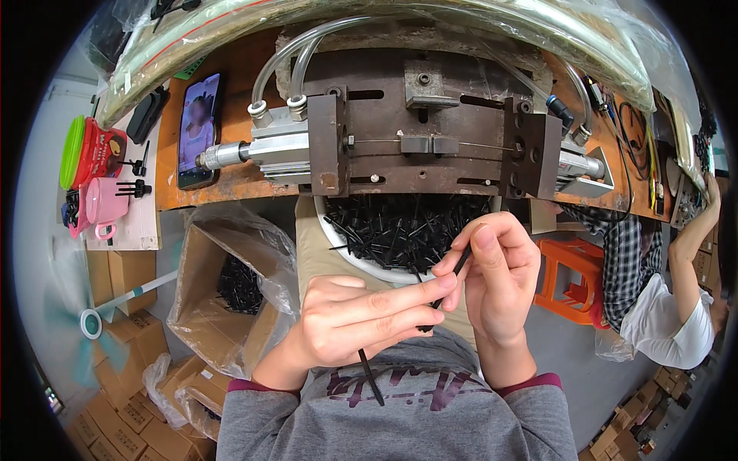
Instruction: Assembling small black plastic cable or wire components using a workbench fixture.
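Note:
My left hand is closed, its fingers pressed together. A thin black plastic stick pokes out below its palm. My right hand pinches a slim black rod-shaped piece between thumb and fingers. That piece slants down to my left fingertips, where a dark end shows; whether the two black pieces are joined is hidden by my left hand. Just beyond both hands, a white round basin full of black spiky plastic parts rests at my lap, under the bench edge.
A dark metal fixture with air cylinders and clear hoses stands on the wooden bench. At left are a phone, a pink cup and an open carton of black parts. An orange stool and another person are at right.

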A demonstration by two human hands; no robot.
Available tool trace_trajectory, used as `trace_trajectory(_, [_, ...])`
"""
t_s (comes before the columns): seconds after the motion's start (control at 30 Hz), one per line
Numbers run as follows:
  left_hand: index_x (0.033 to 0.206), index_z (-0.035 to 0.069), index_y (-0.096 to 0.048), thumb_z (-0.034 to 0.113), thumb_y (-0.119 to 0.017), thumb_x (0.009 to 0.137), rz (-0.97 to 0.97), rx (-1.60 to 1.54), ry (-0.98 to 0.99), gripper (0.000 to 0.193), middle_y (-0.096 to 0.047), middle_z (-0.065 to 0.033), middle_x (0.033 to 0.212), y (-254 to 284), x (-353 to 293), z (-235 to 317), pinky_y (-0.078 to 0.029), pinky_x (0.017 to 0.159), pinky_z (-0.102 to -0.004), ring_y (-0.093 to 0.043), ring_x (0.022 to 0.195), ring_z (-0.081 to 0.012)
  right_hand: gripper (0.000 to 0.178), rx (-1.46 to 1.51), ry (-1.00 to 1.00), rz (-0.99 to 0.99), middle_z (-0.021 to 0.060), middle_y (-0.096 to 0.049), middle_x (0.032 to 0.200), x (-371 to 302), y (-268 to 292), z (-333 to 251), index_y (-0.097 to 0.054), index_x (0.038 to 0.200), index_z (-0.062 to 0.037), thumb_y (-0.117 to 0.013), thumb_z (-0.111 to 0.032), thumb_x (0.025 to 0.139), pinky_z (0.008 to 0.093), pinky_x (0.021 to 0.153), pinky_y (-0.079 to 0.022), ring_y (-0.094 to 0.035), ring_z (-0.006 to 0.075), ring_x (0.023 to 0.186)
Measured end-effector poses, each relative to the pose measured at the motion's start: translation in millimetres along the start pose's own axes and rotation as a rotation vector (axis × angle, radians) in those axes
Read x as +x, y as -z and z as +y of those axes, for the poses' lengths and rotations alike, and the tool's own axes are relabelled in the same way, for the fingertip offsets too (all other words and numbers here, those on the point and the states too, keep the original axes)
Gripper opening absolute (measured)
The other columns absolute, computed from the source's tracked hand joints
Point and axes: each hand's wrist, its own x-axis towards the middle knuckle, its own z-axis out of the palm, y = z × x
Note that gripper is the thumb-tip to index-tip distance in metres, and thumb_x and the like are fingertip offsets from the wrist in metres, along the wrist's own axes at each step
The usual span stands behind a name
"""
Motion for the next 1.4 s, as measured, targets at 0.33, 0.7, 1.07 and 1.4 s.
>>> trace_trajectory(0.33, [0.093,0.01,-0.074,0.016,-0.077,0.069,-0.018,0.014,0.006,0.024,-0.071,-0.0082,0.103,4,1,-1,-0.034,0.04,-0.019,-0.058,0.051,-0.0068,0.015,0.068,-0.065,0.015,0.0176,-0.066,0.081,-1,0,0,-0.057,0.096,0.0044,-0.053,-0.01,0.095,0.0229,0.05,-0.05,-0.06,0.0138,0.053])
trace_trajectory(0.7, [0.092,0.011,-0.074,0.015,-0.078,0.069,0.01,0.048,-0.019,0.024,-0.07,-0.0057,0.105,9,0,-1,-0.035,0.042,-0.0176,-0.065,0.063,-0.0066,0.006,0.132,-0.179,-0.113,0.0193,-0.066,0.092,0,9,3,-0.063,0.086,0.0038,-0.062,-0.002,0.088,0.0231,0.054,-0.049,-0.058,0.0119,0.056])
trace_trajectory(1.07, [0.093,0.011,-0.074,0.015,-0.075,0.071,0.012,0.063,-0.029,0.022,-0.07,-0.0036,0.106,9,-1,0,-0.037,0.042,-0.0169,-0.065,0.064,-0.0056,0.011,0.076,-0.14,-0.151,0.0167,-0.066,0.085,2,11,2,-0.064,0.089,0.0056,-0.06,-0.005,0.089,0.0232,0.053,-0.048,-0.057,0.0123,0.056])
trace_trajectory(1.4, [0.094,0.011,-0.073,0.014,-0.074,0.071,-0.025,0.097,-0.029,0.023,-0.07,-0.0039,0.106,6,1,1,-0.036,0.043,-0.0171,-0.064,0.063,-0.005,0.01,0.016,-0.09,-0.097,0.0157,-0.064,0.089,5,15,-2,-0.064,0.092,0.0062,-0.06,-0.002,0.088,0.0208,0.053,-0.046,-0.057,0.0108,0.056])
